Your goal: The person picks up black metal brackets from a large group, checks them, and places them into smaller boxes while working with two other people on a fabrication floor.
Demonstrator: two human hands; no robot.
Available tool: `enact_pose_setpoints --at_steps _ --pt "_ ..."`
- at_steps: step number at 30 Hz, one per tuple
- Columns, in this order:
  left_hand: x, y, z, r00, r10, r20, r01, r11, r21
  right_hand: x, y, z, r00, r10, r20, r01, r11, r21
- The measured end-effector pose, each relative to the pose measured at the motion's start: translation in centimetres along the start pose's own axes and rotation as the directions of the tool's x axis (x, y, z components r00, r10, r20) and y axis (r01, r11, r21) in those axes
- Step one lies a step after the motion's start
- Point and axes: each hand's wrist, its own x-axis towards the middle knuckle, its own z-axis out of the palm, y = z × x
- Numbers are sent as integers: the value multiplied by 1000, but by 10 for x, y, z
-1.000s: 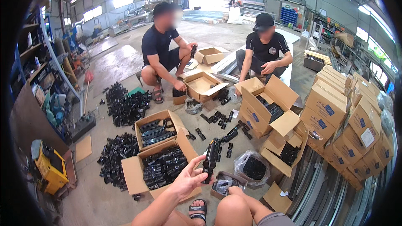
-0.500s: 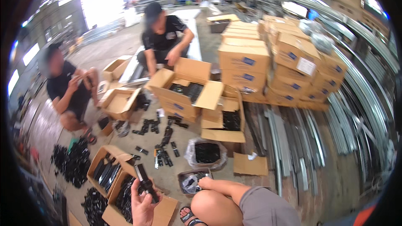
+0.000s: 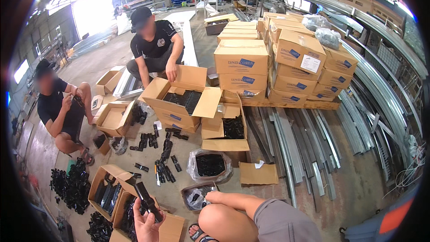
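Near the lower edge my left hand (image 3: 148,225) holds up a long black plastic part (image 3: 147,200), its fingers wrapped round the lower end. My right hand (image 3: 211,196) reaches into a small carton (image 3: 185,197) lined with a clear plastic bag (image 3: 196,196) holding small pieces. Its fingertips are hidden by the bag, so their grip does not show. Beneath the left hand stands an open carton (image 3: 120,215) of black parts, and beside it another carton (image 3: 99,196) with similar parts in rows. Several loose black parts (image 3: 165,172) lie on the floor ahead.
One co-worker (image 3: 154,45) crouches behind a large open carton (image 3: 172,118); another co-worker (image 3: 58,107) squats at left, holding a small object. Stacked cartons (image 3: 242,60) stand on a pallet (image 3: 309,104). Long metal profiles (image 3: 286,139) cover the right floor. Black parts are heaped (image 3: 71,188) at left.
The whole view has shifted, so things sit slightly further left and higher. My left hand still holds the black part, and my right hand stays at the small carton.
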Motion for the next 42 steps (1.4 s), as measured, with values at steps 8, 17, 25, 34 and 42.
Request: enact_pose_setpoints --at_steps 8,17,25,34,42 --pt "2 -6 2 997 20 -79 -18 999 37 -22 -16 -30 958 -43 -282 94 981 168" --pt "2 -10 14 998 20 -67 -17 999 49 -41 -11 -48 952 19 -304 96 928 360" --pt "-5 2 23 994 -11 -104 21 996 90 -33 -23 -69 750 150 -644 232 852 469" --pt "-16 12 26 999 -18 -34 18 1000 4 -137 -221 -316 606 -2 -795 663 553 504" --pt "-7 5 31 997 47 -62 -49 998 -26 -131 -237 -298 527 97 -845 660 579 478"
